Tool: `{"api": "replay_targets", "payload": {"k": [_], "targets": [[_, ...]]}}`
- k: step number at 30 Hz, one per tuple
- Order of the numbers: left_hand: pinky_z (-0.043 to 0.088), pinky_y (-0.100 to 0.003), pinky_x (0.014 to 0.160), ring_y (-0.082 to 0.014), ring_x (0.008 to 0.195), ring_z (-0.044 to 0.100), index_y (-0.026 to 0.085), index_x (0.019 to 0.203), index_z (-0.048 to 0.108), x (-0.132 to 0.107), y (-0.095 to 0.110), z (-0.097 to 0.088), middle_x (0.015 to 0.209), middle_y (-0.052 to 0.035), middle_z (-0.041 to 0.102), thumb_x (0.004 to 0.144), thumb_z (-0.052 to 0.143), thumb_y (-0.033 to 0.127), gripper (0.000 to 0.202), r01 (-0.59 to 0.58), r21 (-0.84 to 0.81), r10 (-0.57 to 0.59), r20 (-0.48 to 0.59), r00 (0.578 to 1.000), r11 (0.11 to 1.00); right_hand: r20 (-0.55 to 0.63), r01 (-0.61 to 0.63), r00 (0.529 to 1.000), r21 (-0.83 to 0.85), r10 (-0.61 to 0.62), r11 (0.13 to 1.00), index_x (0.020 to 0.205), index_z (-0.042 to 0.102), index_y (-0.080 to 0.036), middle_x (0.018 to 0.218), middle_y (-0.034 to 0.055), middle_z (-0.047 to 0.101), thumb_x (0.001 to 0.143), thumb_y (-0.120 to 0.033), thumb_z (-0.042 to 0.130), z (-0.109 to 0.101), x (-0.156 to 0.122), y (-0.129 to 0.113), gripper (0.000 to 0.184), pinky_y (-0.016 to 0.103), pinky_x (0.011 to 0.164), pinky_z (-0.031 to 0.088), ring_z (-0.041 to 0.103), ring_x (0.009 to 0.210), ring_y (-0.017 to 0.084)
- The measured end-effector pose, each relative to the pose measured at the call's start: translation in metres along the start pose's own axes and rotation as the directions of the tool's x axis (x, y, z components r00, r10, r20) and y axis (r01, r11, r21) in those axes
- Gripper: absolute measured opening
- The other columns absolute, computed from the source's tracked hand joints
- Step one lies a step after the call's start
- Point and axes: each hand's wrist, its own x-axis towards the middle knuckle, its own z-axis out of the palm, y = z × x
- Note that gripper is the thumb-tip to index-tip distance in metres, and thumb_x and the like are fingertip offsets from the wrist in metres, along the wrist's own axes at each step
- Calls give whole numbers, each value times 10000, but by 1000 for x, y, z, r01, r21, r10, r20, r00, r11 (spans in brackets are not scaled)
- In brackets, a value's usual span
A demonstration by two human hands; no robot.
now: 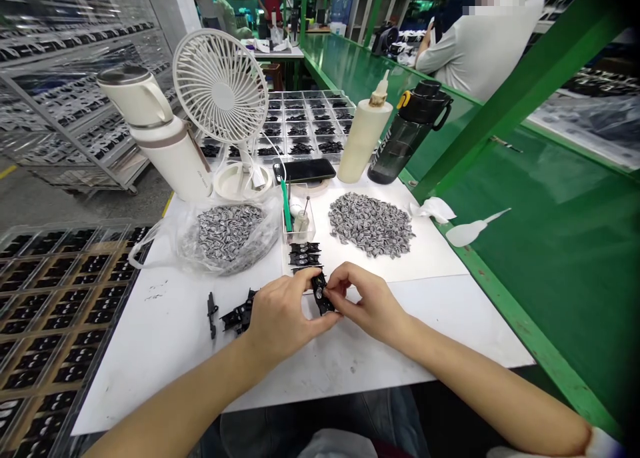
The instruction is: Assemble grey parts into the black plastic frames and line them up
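Note:
Between thumb and fingers, my left hand (280, 311) grips a small black plastic part (321, 293) by its two ends. My right hand (367, 301) is pinched at the right side of that part; whatever its fingertips hold is too small to make out. Just beyond, a short stack of similar black parts (304, 253) lies on the white sheet. More loose black parts (241, 315) lie to the left, partly hidden by my left hand. A heap of small grey pieces (370, 223) spreads beyond my right hand, and a plastic bag (227, 238) holds more of them.
A clear box (300, 221) with a green-handled tool stands mid-table. Behind are a fan (223, 97), a white flask (170, 155), a phone (306, 171), a squeeze bottle (365, 138) and a black bottle (407, 138). Trays (55, 305) stand left; a green post (505, 85) rises right. A person (485, 41) is beyond.

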Motion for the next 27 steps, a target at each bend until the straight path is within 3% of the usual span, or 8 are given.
{"api": "replay_targets", "payload": {"k": [8, 12, 14, 17, 19, 24, 27], "targets": [[455, -281, 641, -177, 759, 604, 178, 1067, 519, -1, 5, -5, 820, -27, 652, 628, 637, 485, 548, 45, -131, -30, 112, 993, 990, 7, 200, 980, 39, -200, 979, 748, 475, -185, 707, -8, 509, 707, -48, 515, -5, -2, 0, 148, 213, 531, 413, 465, 593, 85], [445, -275, 639, -182, 786, 583, 180, 1108, 494, 3, 5, -12, 875, -49, 632, 596, 657, 506, 629, 57, -332, 43, 286, 957, 942, -42, 233, 972, 173, -229, 957, 801, 505, -185, 707, 2, 501, 743, -90, 529, -24, -1, 0, 114, 243, 581, 423, 485, 631, 103], [436, -258, 618, -171, 774, 569, 181, 1124, 475, 5, 5, -16, 905, -51, 618, 578, 686, 466, 651, 54, -481, 152, 380, 912, 875, 73, 290, 949, 181, -307, 940, 868, 570, -181, 857, 53, 518, 763, -165, 541, -37, 2, 0, 111, 306, 721, 436, 513, 804, 149], [424, -248, 615, -158, 746, 549, 168, 1090, 481, 6, 5, -19, 913, -52, 601, 554, 715, 415, 635, 67, -628, 288, 446, 847, 775, 328, 375, 847, 188, -417, 908, 929, 636, -193, 1172, 97, 418, 738, -314, 600, -52, 6, 1, 229, 412, 947, 320, 400, 1104, 244], [417, -248, 620, -152, 732, 535, 170, 1045, 498, 7, 4, -21, 903, -46, 593, 544, 722, 402, 596, 74, -662, 338, 472, 814, 746, 416, 408, 791, 187, -448, 894, 957, 642, -206, 1263, 86, 354, 710, -363, 632, -56, 7, 1, 293, 420, 992, 271, 333, 1176, 263], [412, -249, 611, -149, 724, 514, 189, 1038, 482, 9, 2, -20, 913, -31, 575, 552, 706, 376, 567, 110, -604, 313, 550, 775, 789, 444, 552, 767, -91, -463, 829, 1027, 620, -252, 1279, 76, 372, 740, -363, 604, -56, 7, -1, 309, 434, 977, 279, 303, 1199, 264], [412, -250, 613, -144, 712, 506, 183, 1053, 456, 10, 0, -18, 884, -18, 560, 561, 684, 314, 557, 93, -533, 266, 558, 786, 841, 449, 587, 780, -285, -435, 758, 1069, 592, -283, 1280, 76, 395, 777, -372, 557, -55, 6, -2, 307, 464, 944, 291, 297, 1200, 277]]}}
